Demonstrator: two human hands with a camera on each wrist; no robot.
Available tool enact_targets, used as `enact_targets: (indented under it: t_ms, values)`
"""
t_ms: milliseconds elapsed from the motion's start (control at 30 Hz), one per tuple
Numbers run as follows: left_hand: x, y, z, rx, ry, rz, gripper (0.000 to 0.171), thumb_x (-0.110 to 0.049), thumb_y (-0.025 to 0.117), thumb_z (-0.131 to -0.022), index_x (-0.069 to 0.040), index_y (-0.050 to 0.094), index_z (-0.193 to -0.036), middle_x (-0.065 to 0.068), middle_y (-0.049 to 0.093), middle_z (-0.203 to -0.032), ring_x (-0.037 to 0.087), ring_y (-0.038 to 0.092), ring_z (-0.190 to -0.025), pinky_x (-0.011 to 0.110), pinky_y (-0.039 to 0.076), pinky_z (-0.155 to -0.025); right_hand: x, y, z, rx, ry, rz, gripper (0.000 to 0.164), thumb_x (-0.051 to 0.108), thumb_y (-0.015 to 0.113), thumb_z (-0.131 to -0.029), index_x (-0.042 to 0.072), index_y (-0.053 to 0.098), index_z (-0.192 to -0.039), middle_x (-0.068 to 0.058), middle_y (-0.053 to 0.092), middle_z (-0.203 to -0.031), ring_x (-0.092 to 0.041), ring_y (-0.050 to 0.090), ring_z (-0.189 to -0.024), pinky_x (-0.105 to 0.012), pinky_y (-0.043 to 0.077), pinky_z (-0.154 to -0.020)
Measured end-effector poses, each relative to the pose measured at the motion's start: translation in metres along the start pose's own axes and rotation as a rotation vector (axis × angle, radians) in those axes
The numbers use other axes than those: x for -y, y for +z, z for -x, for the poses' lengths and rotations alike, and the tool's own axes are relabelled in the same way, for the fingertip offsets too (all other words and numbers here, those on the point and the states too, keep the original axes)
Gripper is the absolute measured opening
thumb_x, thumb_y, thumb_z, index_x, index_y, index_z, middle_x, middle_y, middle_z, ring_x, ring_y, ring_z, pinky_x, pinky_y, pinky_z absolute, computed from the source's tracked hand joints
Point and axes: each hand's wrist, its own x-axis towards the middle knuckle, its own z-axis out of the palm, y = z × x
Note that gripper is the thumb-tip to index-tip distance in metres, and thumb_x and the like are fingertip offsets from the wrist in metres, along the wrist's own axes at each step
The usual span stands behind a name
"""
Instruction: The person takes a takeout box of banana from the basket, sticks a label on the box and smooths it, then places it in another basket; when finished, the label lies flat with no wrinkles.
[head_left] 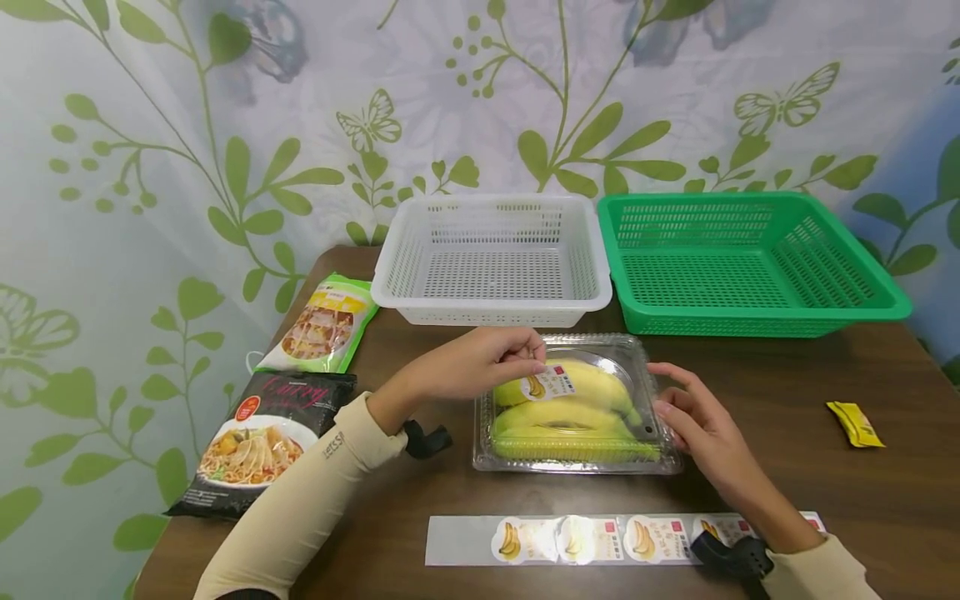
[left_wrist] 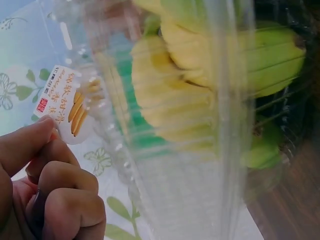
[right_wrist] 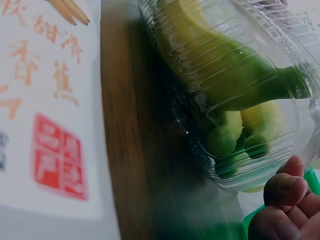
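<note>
A clear plastic box (head_left: pixel 576 462) with a ridged lid lies on the table, bananas (head_left: pixel 573 414) inside it. Over the lid, the left hand (head_left: pixel 491 360) pinches a banana sticker (left_wrist: pixel 75 107) at its edge between thumb and forefinger. The sticker overlaps the lid in the head view, and its printed face with a red square shows in the left wrist view. At the box's right side is the right hand (head_left: pixel 693 417), its fingers loosely bent and fingertips right at the lid's edge. A strip of the same stickers (head_left: pixel 600 540) lies in front of the box, partly under the right forearm.
Behind the box stand a white basket (head_left: pixel 491 315) and a green basket (head_left: pixel 765 323), side by side. To the left lie a green food packet (head_left: pixel 322 329) and a black noodle packet (head_left: pixel 258 442). A small yellow packet (head_left: pixel 855 425) sits at the right.
</note>
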Motion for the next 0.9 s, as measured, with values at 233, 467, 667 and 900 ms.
enact_targets:
  t_ms: [233,467,667,900]
  values:
    - [-0.002,0.003,-0.018,0.057,-0.047,-0.011,0.011,-0.020,0.059,-0.106,-0.010,0.062,-0.109,-0.003,0.044,-0.071,0.007,0.038,-0.061,0.023,0.036,-0.062,0.000,0.001,0.000,0.002,-0.014,-0.026,0.047,0.010,0.048,-0.109,0.017,0.039,-0.154,-0.009,0.052,-0.093,-0.022,0.045,-0.065,-0.036,0.038,-0.048]
    - [-0.005,0.010,-0.029,0.096,-0.045,-0.024,0.010,-0.018,0.060,-0.105,-0.008,0.064,-0.108,-0.005,0.048,-0.070,0.004,0.041,-0.062,0.022,0.037,-0.062,0.000,0.001,-0.001,-0.010,-0.028,-0.014,0.047,0.011,0.048,-0.109,0.017,0.039,-0.155,-0.009,0.053,-0.093,-0.020,0.047,-0.069,-0.034,0.039,-0.048]
    - [-0.007,0.015,-0.037,0.110,-0.106,-0.028,0.012,-0.017,0.059,-0.105,-0.008,0.066,-0.107,-0.003,0.059,-0.076,0.006,0.044,-0.063,0.023,0.039,-0.063,0.001,0.001,0.000,-0.018,-0.042,-0.006,0.046,0.009,0.048,-0.109,0.016,0.040,-0.154,-0.008,0.053,-0.092,-0.019,0.046,-0.067,-0.035,0.038,-0.046]
    - [-0.011,0.015,-0.040,0.094,-0.196,0.003,0.013,-0.019,0.061,-0.105,-0.009,0.068,-0.106,-0.002,0.060,-0.079,0.008,0.048,-0.067,0.023,0.041,-0.066,0.001,0.003,0.000,-0.040,-0.035,0.011,0.046,0.010,0.049,-0.109,0.017,0.041,-0.154,-0.007,0.055,-0.093,-0.019,0.049,-0.070,-0.035,0.039,-0.047]
